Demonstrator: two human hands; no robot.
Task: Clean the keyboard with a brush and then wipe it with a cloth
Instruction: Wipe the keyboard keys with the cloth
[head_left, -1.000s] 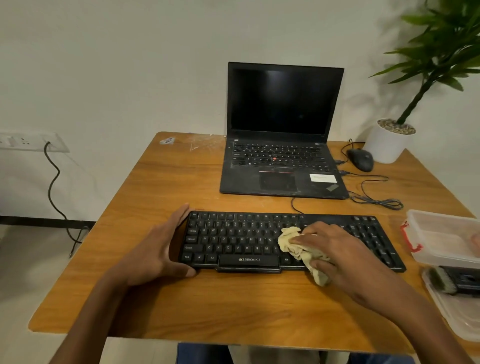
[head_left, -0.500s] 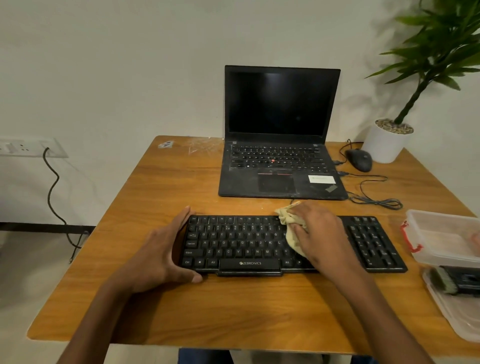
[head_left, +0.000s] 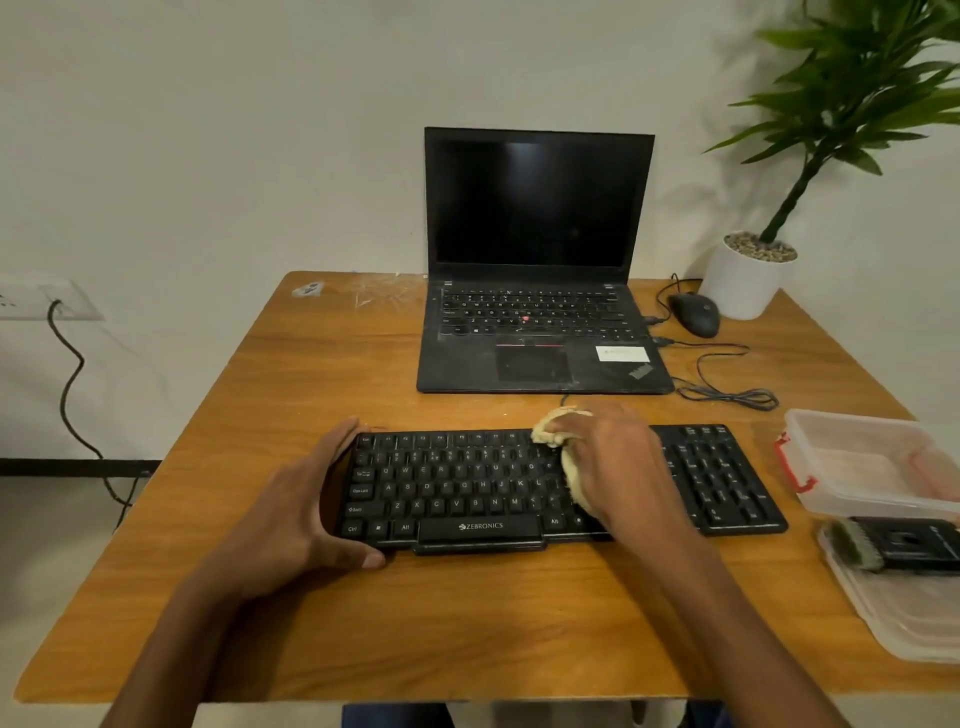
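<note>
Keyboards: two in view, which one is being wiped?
The standalone keyboard nearest the person: right hand presses the cloth on it, left hand grips its end. The laptop keyboard is untouched.

1. A wooden desk (head_left: 291, 395) stands against a pale wall.
2. An open black laptop (head_left: 535, 291) with a dark screen sits at the back of the desk.
3. A black mouse (head_left: 695, 314) lies just right of the laptop, its cable looping forward.
4. A white pot with a green plant (head_left: 748, 275) stands at the back right corner.
5. A clear plastic box (head_left: 872, 460) with a red clip sits at the right edge.
6. Its flat lid (head_left: 898, 618) lies nearer.
7. A wall socket (head_left: 47, 299) with a black cable shows at left.
</note>
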